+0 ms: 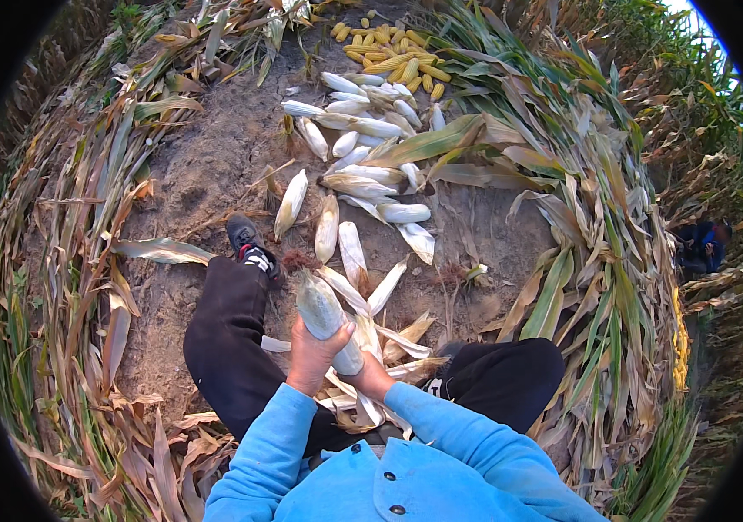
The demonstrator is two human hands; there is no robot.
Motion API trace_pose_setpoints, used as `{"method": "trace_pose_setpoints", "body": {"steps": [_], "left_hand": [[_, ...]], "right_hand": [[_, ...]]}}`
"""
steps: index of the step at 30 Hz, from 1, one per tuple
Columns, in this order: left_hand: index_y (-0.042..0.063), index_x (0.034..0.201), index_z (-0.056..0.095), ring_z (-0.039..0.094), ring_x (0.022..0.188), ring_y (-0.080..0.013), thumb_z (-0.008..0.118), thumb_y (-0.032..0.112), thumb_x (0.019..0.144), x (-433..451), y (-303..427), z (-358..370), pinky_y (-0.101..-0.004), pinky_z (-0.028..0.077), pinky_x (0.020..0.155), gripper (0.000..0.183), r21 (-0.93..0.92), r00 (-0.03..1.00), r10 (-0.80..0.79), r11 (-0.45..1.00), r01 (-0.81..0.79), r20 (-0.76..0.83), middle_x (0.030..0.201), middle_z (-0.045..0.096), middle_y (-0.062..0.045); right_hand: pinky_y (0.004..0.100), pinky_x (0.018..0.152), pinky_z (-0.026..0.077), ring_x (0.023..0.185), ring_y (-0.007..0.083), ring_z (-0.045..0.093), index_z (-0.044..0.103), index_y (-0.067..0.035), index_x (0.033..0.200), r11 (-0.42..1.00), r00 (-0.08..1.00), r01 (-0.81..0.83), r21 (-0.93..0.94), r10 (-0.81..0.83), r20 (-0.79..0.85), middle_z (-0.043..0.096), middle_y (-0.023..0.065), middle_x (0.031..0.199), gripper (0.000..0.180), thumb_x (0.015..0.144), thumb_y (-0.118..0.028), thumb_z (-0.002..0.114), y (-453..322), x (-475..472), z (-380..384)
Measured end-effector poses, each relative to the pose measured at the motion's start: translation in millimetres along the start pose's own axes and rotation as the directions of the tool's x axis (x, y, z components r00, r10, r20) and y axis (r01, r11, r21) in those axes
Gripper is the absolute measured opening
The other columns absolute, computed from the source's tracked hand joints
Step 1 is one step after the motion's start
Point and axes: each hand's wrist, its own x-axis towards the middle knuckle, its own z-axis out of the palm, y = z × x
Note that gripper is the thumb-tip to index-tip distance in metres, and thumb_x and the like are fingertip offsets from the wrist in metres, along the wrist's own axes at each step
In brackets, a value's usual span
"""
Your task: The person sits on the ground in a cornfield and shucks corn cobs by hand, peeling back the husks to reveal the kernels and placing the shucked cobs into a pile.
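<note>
An ear of corn in its pale husk (324, 312), tilted with dark red silk at its far tip, is held between my two hands. My left hand (317, 353) wraps its middle, thumb across the upper side. Around the butt end is my right hand (370, 377), its fingers partly hidden beneath the ear. Loose peeled husks (366, 336) lie on the ground between my legs, under and around the hands. Just beyond, several ears in husk (326, 230) rest on the soil, and a larger scatter of unhusked ears (362, 186) lies farther out.
Bare yellow corn cobs (397, 55) form a pile at the far end. Dry stalks and leaves (596, 261) bank up on the right, with more cut stalks (94, 215) on the left. Beyond the right bank are another person (704, 246) and more yellow corn (679, 342).
</note>
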Motion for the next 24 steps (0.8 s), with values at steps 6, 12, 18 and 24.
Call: {"method": "trace_pose_setpoints", "body": {"steps": [6, 12, 18, 24], "left_hand": [[0.005, 0.113, 0.055, 0.065, 0.093, -0.0231, 0.083, 0.02, 0.064, -34, 9, 48, -0.0346, 0.05, 0.081, 0.058, 0.325, 0.908, 0.298, 0.862, -0.388, 0.294, 0.101, 0.065, -0.013], [0.002, 0.112, 0.053, 0.06, 0.091, -0.0118, 0.078, 0.006, 0.075, 72, 69, -27, -0.0279, 0.049, 0.082, 0.045, -0.001, 0.957, 0.288, 0.958, -0.288, -0.025, 0.101, 0.063, -0.005], [0.003, 0.112, 0.055, 0.058, 0.085, -0.0134, 0.077, 0.019, 0.08, 140, 91, -51, -0.0297, 0.047, 0.079, 0.042, -0.054, 0.954, 0.199, 0.975, -0.217, -0.226, 0.096, 0.061, -0.003], [0.001, 0.115, 0.053, 0.061, 0.089, -0.0192, 0.076, 0.02, 0.079, 149, 63, -52, -0.0342, 0.049, 0.083, 0.046, -0.223, 0.963, -0.194, 0.963, 0.151, -0.186, 0.097, 0.061, -0.009]], "right_hand": [[0.039, 0.085, 0.049, 0.097, 0.0319, 0.063, 0.056, -0.002, 0.115, 0.727, 0.94, 0.213, 0.653, 0.029, -0.339, 0.065, 0.0164, 0.103, 0.055, 0.078, -0.039, 0.072, 50, 31, 3], [0.0372, 0.082, 0.049, 0.094, 0.0296, 0.06, 0.043, 0.005, 0.112, 0.984, 0.874, -0.173, -0.05, 0.13, -0.468, 0.058, 0.0221, 0.106, 0.069, 0.068, -0.03, 0.084, 66, 74, -123], [0.0446, 0.103, 0.038, 0.123, 0.0409, 0.046, 0.032, 0.002, 0.136, 0.947, 0.981, -0.068, -0.314, 0.005, -0.196, 0.047, 0.028, 0.13, 0.101, 0.06, -0.037, 0.086, 64, 159, -121], [0.0649, 0.099, 0.033, 0.128, 0.0353, 0.041, 0.024, -0.021, 0.147, 0.786, 0.951, -0.181, -0.591, 0.294, 0.099, 0.041, 0.0117, 0.14, 0.115, 0.055, -0.046, 0.088, 99, 194, -69]]}}
